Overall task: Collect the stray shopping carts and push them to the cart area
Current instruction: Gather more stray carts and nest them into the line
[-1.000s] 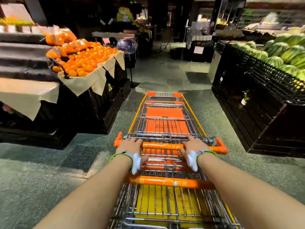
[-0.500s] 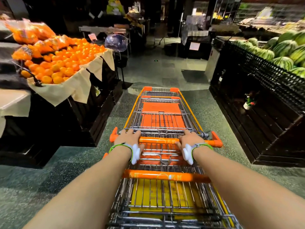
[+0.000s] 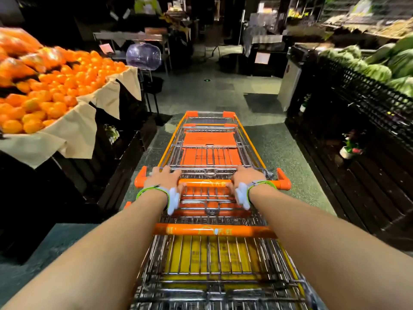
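Both hands grip the orange handle (image 3: 209,183) of a wire shopping cart: the left hand (image 3: 164,178) near its left end, the right hand (image 3: 247,176) toward its right, fingers curled over the bar and hidden behind it. Each wrist carries a green-corded band. A second cart (image 3: 214,265) is nested behind, its handle under the forearms and its near end cut off by the frame. The carts stand in a dim aisle between a stand of oranges (image 3: 51,90) on the left and blurred green melons (image 3: 393,66) behind black mesh on the right.
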Demonstrator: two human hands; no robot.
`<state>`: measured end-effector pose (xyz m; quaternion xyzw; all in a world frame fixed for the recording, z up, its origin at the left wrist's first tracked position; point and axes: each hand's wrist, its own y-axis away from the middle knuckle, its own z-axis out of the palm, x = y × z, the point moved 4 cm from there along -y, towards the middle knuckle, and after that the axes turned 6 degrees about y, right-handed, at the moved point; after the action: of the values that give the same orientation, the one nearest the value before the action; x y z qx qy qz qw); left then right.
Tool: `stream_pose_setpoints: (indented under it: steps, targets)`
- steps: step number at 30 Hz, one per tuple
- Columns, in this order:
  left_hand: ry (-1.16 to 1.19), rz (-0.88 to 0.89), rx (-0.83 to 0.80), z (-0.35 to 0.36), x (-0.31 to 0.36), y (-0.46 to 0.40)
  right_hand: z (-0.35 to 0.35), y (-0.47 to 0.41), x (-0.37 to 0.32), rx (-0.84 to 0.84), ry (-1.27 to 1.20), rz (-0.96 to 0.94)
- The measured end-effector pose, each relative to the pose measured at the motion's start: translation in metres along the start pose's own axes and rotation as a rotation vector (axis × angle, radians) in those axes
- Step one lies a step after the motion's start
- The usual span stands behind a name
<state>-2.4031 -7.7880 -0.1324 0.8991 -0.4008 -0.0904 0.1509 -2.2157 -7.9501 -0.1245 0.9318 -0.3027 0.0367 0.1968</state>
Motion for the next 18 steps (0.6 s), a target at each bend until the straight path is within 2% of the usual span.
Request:
stream_pose_setpoints:
  steps: [4, 7, 10, 12, 18]
  targets:
    - [0.004, -0.052, 0.009, -0.022, -0.003, -0.098, -0.016, -0.104, 0.032, 0.031, -0.184, 0.045]
    - [0.023, -0.064, 0.049, -0.042, 0.002, -0.125, -0.030, -0.136, 0.043, 0.044, -0.117, 0.015]
    - [-0.123, -0.014, -0.058, -0.052, 0.005, -0.182, -0.050, -0.181, 0.056, -0.009, 0.042, -0.008]
    - [-0.172, -0.011, -0.099, -0.058, 0.004, -0.238, -0.060, -0.232, 0.070, -0.002, 0.035, -0.015]
    - [-0.117, 0.006, -0.126, -0.102, 0.019, -0.315, -0.088, -0.321, 0.101, -0.003, 0.056, -0.035]
